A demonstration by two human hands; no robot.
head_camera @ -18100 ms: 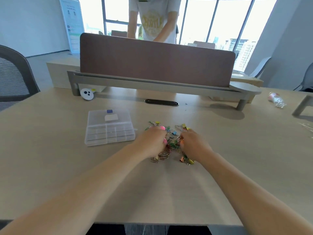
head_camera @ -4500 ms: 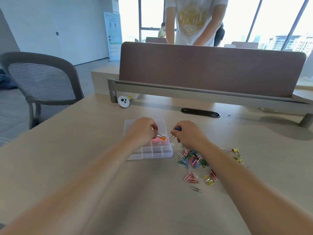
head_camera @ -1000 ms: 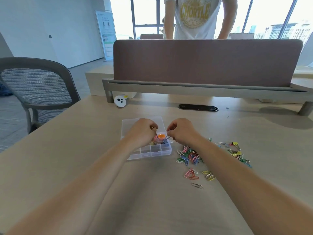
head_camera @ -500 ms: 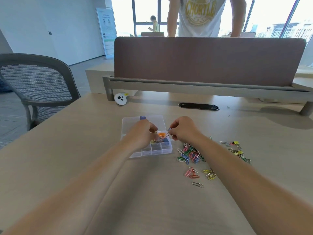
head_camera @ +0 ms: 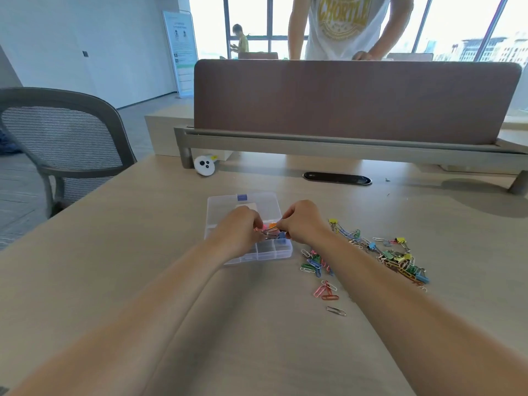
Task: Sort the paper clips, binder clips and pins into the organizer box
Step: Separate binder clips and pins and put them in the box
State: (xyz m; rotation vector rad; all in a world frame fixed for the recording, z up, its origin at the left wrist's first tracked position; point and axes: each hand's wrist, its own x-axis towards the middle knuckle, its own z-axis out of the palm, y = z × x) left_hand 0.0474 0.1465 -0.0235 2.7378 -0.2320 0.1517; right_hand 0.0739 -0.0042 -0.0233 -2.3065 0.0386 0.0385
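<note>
A clear plastic organizer box (head_camera: 225,202) lies open on the desk in front of me. Both hands hover over its right-hand compartments. My left hand (head_camera: 238,228) and my right hand (head_camera: 303,221) pinch small binder clips (head_camera: 271,232) between their fingertips, just above a compartment holding pink, orange and blue clips. To the right of the box lie loose coloured paper clips (head_camera: 314,262). Further right is a mixed heap of binder clips and paper clips (head_camera: 400,261).
A brown desk divider (head_camera: 354,101) on a grey rail closes off the far side, and a person stands behind it. A black cable grommet (head_camera: 337,178) and a small white round gadget (head_camera: 204,165) sit near the rail. A mesh office chair (head_camera: 63,144) stands at the left.
Over the last second both hands stayed over the same compartments, fingertips closing together on the clips. Since the earliest frame the pile has been spread out and clips now lie in the box.
</note>
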